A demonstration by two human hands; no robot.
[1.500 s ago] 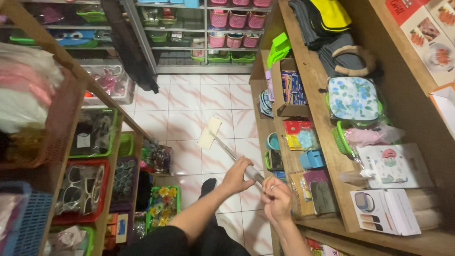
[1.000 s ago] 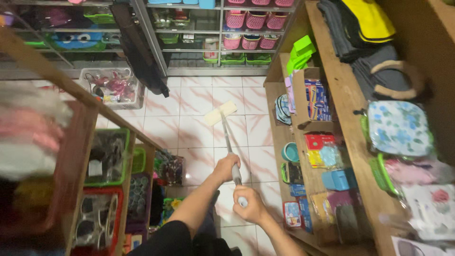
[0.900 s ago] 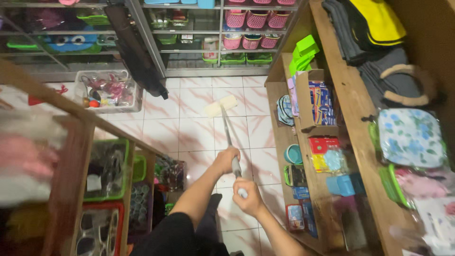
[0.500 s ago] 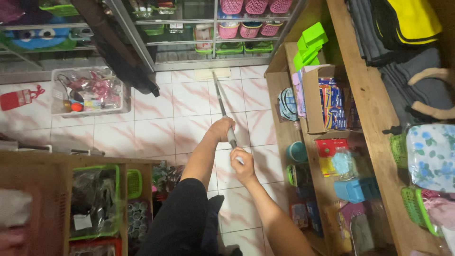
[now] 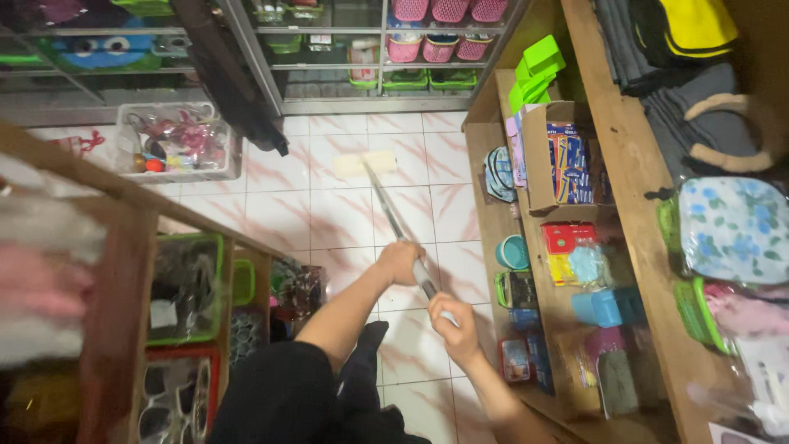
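Both hands closed on the mop handle (image 5: 394, 222): left hand (image 5: 400, 261) higher, right hand (image 5: 451, 322) at the end. Mop head (image 5: 365, 164) lies flat on tiled floor (image 5: 329, 222), far ahead of them. Best w/ even pressure, straight strokes.

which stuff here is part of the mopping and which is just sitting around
In use: flat mop, left hand and right hand gripping its handle, tiled floor.

Lying about: clear bin of toys, green crate, wooden shelf goods, pink baskets.
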